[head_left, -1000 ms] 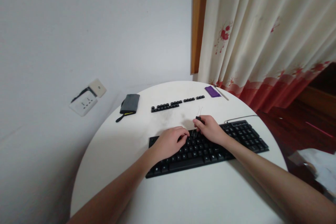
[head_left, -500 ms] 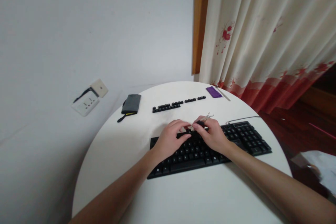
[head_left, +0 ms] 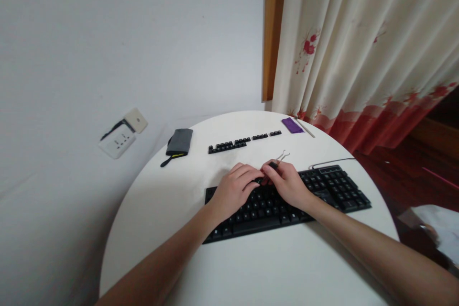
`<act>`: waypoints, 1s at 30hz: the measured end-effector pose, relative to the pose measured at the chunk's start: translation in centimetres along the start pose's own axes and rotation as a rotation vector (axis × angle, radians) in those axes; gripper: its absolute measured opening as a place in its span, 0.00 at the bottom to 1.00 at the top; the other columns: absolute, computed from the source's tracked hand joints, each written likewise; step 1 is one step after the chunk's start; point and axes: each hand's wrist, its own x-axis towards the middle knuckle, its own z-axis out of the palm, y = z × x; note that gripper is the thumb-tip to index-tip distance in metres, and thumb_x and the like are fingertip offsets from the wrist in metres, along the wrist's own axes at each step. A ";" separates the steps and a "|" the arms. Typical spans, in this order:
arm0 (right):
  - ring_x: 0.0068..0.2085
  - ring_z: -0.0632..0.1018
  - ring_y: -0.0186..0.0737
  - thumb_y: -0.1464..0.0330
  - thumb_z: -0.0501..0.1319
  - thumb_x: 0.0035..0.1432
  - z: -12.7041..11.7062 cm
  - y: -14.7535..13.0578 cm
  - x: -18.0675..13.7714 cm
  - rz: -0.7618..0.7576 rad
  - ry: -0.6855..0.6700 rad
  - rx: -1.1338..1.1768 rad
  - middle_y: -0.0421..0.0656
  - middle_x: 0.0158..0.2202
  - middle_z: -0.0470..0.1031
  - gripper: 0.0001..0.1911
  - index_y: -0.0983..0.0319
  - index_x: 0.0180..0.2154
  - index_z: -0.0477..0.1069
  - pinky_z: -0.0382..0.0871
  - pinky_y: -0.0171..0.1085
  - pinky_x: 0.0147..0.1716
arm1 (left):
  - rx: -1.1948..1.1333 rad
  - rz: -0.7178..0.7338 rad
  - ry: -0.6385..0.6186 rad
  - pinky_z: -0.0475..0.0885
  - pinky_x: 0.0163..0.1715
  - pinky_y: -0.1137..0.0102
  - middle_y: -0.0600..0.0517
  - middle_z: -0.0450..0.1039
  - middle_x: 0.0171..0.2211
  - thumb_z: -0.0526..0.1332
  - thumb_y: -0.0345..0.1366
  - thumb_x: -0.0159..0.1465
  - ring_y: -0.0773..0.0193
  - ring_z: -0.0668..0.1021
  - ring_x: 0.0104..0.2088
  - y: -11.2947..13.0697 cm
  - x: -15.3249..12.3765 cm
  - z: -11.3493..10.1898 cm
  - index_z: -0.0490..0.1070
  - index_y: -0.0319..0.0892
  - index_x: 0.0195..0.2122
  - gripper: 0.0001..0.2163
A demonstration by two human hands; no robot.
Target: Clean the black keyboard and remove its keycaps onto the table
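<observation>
A black keyboard lies on the round white table. My right hand is closed on a wire keycap puller, whose two wire loops stick up past my knuckles toward the table's far side. My left hand rests on the keyboard's upper rows, fingers curled and touching the right hand's fingertips; whether it pinches a keycap there I cannot make out. A row of loose black keycaps lies beyond the keyboard.
A grey pouch with a strap sits at the table's back left. A purple cloth and a thin stick lie at the back right. The keyboard cable curves near the curtain. Wall sockets are at left.
The right hand lifted the puller off the top key row and tilted it so its wires point away. The left hand moved up to meet the right fingertips.
</observation>
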 end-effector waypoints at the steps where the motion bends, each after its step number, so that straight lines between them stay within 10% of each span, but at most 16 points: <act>1: 0.29 0.76 0.36 0.58 0.55 0.66 0.1 0.1 0.0 0.002 0.013 0.000 0.41 0.28 0.75 0.16 0.62 0.33 0.71 0.69 0.34 0.31 | 0.007 0.012 -0.003 0.69 0.48 0.63 0.51 0.75 0.43 0.59 0.29 0.66 0.60 0.72 0.45 0.0 0.0 0.0 0.72 0.45 0.45 0.08; 11: 0.35 0.75 0.39 0.61 0.53 0.65 -1.1 -0.2 0.7 -0.002 0.136 -0.161 0.43 0.32 0.77 0.15 0.62 0.33 0.72 0.68 0.37 0.38 | -0.112 -0.080 0.095 0.71 0.47 0.64 0.50 0.75 0.40 0.63 0.33 0.65 0.60 0.75 0.43 -0.1 -0.1 0.4 0.73 0.45 0.42 0.05; 30: 0.35 0.76 0.38 0.70 0.63 0.60 -1.5 -0.6 0.0 -0.208 -0.172 -0.434 0.42 0.34 0.78 0.06 0.60 0.39 0.78 0.67 0.35 0.37 | -0.152 -0.104 0.167 0.72 0.39 0.67 0.52 0.78 0.32 0.70 0.36 0.57 0.62 0.76 0.35 -1.4 -0.1 0.8 0.78 0.44 0.38 0.08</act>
